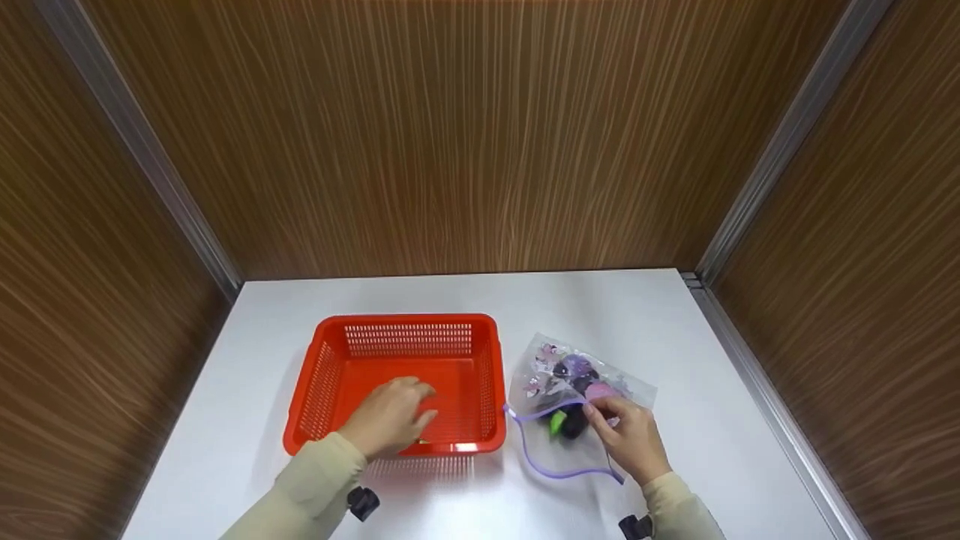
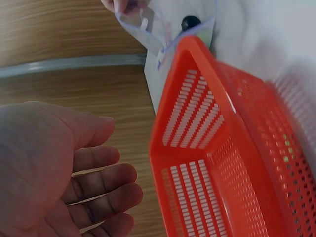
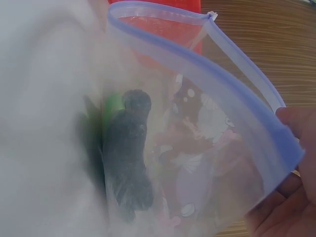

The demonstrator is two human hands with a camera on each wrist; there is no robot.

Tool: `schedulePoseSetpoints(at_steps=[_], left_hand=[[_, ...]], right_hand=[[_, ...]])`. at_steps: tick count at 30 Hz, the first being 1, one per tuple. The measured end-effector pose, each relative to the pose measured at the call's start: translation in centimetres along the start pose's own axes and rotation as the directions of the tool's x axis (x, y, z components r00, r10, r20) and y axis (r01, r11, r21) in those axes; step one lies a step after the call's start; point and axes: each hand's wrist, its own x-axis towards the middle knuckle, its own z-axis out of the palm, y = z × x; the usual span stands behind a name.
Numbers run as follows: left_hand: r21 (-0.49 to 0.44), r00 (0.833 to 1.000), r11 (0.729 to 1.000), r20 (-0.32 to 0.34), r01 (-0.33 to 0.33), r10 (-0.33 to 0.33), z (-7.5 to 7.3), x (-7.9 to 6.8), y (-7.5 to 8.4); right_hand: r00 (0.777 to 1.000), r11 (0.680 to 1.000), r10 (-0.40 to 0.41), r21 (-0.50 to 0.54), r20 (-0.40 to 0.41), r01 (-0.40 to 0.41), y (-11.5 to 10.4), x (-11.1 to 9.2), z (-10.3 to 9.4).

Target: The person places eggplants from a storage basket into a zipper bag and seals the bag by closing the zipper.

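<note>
While hands (image 1: 390,416) part-hide basket (image 1: 409,319) and bag (image 1: 555,455) | dark item (image 3: 128,153) inside blurred

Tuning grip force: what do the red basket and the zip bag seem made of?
Red basket: probably rigid moulded plastic, glossy, judging by rim highlights and slotted walls.
Zip bag: likely thin flexible plastic film, clear with printed figures, since dark contents show through. Its purple edge strip looks like thicker plastic, bending in smooth curves; exact polymer unclear.

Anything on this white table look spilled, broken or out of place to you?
Nothing looks spilled or broken. The red basket sits upright. Only the clear bag lies askew to it, its mouth gaping, which seems ordinary since the right hand pinches its purple edge.
</note>
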Motion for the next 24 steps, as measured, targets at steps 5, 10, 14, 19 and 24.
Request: schedulePoseSetpoints(at_steps=[5, 10, 14, 19, 24], left_hand=[[0.022, 0.999, 0.999, -0.032, 0.04, -0.039, -0.8, -0.1, -1.7], [0.061, 0.994, 0.993, -0.054, 0.099, -0.096, -1.5, -0.3, -3.8], [0.059, 0.988, 0.986, -0.036, 0.155, -0.153, -2.4, -0.6, -5.6], [0.045, 0.975, 0.974, 0.005, 0.222, -0.222, -3.7, -0.5, -7.9], [0.049, 0.962, 0.962, 0.046, 0.267, -0.269, -4.6, -0.1, -10.0]], right_hand=[[1.0, 1.0, 0.007, -0.005, 0.001, -0.007, 0.0, -0.1, -0.1], [1.0, 1.0, 0.015, -0.003, 0.009, -0.015, 0.1, -0.3, -0.2], [1.0, 1.0, 0.019, -0.007, 0.011, -0.019, 0.2, -0.2, -0.3], [1.0, 1.0, 0.027, -0.004, 0.013, -0.027, 0.2, -0.1, -0.3], [0.999, 0.999, 0.032, -0.01, 0.01, -0.032, 0.1, -0.1, -0.4]])
